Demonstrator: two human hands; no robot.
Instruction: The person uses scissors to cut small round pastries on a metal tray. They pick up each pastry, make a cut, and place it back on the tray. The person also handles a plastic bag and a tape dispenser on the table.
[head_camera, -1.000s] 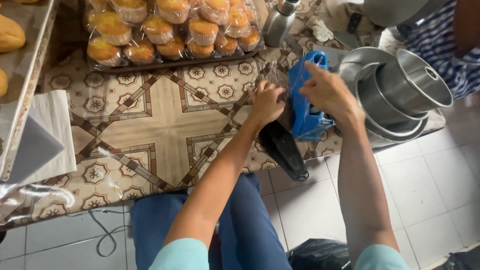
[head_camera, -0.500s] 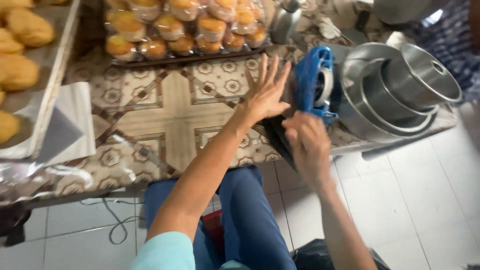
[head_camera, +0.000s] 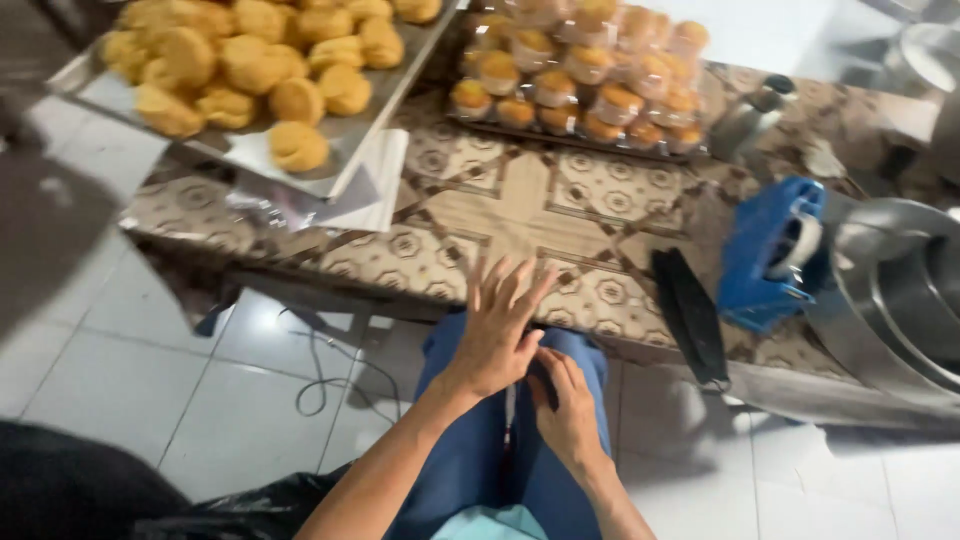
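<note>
Fingers on the left hand (head_camera: 497, 335) are fanned out wide and flat, hovering just at the near edge of the table (head_camera: 520, 215), over the lap in blue trousers (head_camera: 470, 450). Right hand (head_camera: 567, 410) sits lower, just beside the left one and touching it near the thumb, with its fingers curled loosely inward; can't really tell if it's pinching anything, there's maybe a thin pale strip between the hands but it's too blurry. Neither hand is gripping any of the stuff on the table. Closest things are the flat black object (head_camera: 690, 315) lying on the patterned tablecloth off to the right, and the blue tape dispenser (head_camera: 770, 255) just past it, next to stacked metal pans (head_camera: 890, 290). Further back there's a tray of bare buns (head_camera: 260, 70) on the left and a tray of wrapped cakes (head_camera: 585, 80) in the middle.
</note>
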